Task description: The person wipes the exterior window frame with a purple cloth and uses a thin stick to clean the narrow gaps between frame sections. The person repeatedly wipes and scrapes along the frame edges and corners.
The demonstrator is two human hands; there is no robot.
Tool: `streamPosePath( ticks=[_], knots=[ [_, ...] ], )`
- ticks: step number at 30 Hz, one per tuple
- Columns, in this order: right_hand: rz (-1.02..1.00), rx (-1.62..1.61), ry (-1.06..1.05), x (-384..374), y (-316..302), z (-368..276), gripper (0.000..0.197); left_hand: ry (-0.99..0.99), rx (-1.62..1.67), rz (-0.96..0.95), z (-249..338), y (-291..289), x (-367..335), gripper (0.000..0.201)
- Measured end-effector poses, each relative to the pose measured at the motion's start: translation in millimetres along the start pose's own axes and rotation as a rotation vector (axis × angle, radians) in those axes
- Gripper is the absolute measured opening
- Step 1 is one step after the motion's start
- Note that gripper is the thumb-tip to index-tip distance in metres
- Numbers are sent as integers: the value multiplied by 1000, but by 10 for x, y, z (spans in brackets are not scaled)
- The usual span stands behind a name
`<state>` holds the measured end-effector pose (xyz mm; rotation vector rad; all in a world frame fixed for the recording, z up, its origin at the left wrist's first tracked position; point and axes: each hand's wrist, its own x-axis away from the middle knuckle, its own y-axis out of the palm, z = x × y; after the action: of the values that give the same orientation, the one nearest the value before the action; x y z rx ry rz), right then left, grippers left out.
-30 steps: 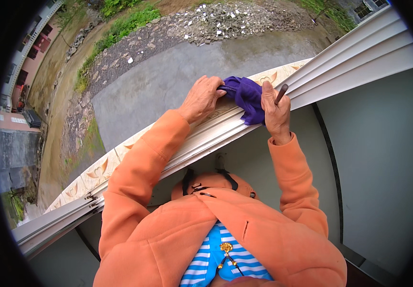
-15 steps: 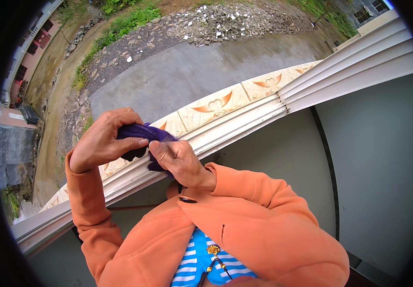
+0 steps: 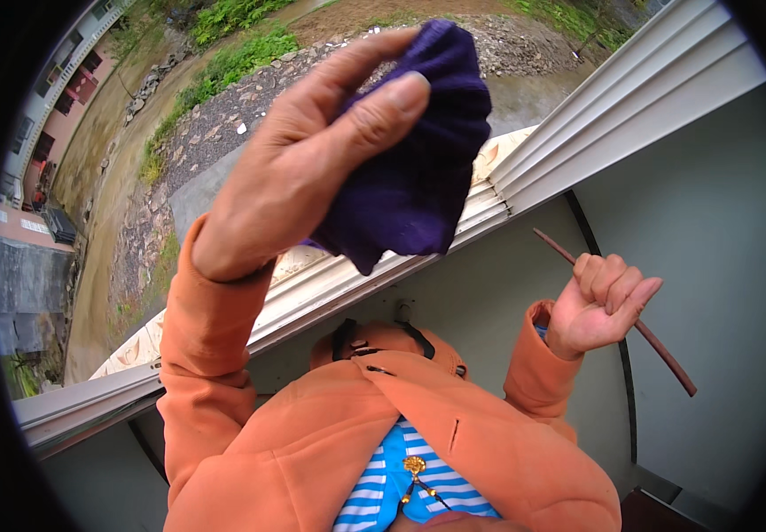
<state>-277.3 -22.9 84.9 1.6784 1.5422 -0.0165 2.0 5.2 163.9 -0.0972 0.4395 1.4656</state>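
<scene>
My left hand (image 3: pixel 290 168) is raised over the window ledge, its thumb and fingers closed on a dark purple cloth (image 3: pixel 414 160). The cloth hangs bunched in folds, with a wavy lower edge, and hides part of the ledge behind it. Lower and to the right, my right hand (image 3: pixel 603 300) is curled into a fist around a thin brown stick (image 3: pixel 664 355). Both ends of the stick show, slanting from upper left to lower right. The two hands are well apart.
A white window track (image 3: pixel 312 310) crosses in front of me, with patterned tiles (image 3: pixel 139 350) along its outer side. At the upper right is a ribbed white frame (image 3: pixel 613 97). Grey wall panels (image 3: pixel 711 266) stand at the right. Outside lie gravel, rubble and plants.
My hands were together at the cloth over the track. Now the left hand has lifted the cloth up and right, while the right has let go and moved right, gripping the stick.
</scene>
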Motion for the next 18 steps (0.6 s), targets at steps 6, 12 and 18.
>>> streamPosePath(
  ticks=[6, 12, 18],
  knots=[
    [-44, 183, -119, 160, -216, 13, 52, -407, 74, -346, -853, 400, 226, 62],
    [-88, 144, -13, 281, -234, 312, 49, -587, 54, -302, -1363, 350, 751, 59],
    [-196, 71, 51, 233, -126, 604, 53, -410, -320, -503, -1284, 362, 945, 44]
  ],
)
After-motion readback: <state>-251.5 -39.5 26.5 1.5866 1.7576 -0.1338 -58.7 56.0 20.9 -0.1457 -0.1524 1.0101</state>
